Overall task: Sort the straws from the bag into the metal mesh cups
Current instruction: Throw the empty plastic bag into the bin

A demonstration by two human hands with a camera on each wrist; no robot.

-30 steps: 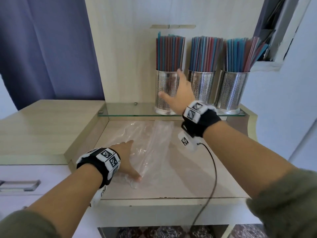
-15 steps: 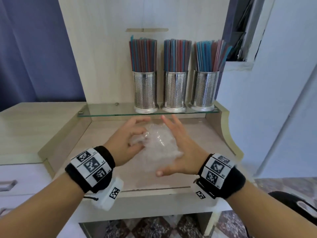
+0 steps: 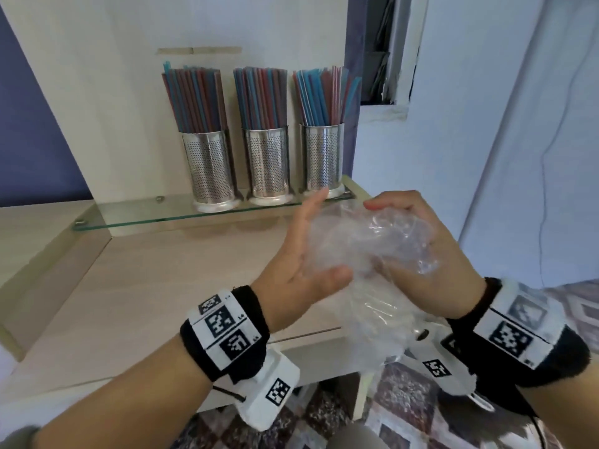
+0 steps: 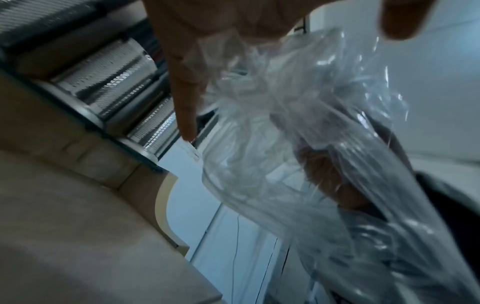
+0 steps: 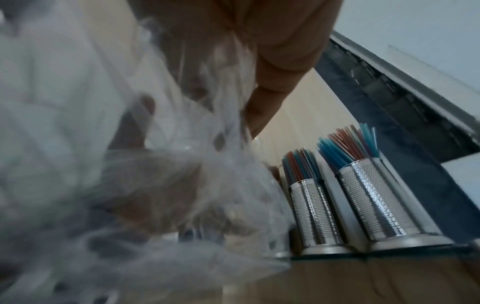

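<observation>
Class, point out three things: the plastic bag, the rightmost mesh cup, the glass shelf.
plastic bag (image 3: 366, 241), head view, crumpled middle.
rightmost mesh cup (image 3: 322, 157), head view, perforated wall.
glass shelf (image 3: 129, 215), head view, bare left part.

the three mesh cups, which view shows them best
The head view: all three mesh cups stand side by side on the glass shelf, full of straws. The right wrist view shows two cups clearly; the bag hides the third. The left wrist view shows blurred parts of cups only.
</observation>
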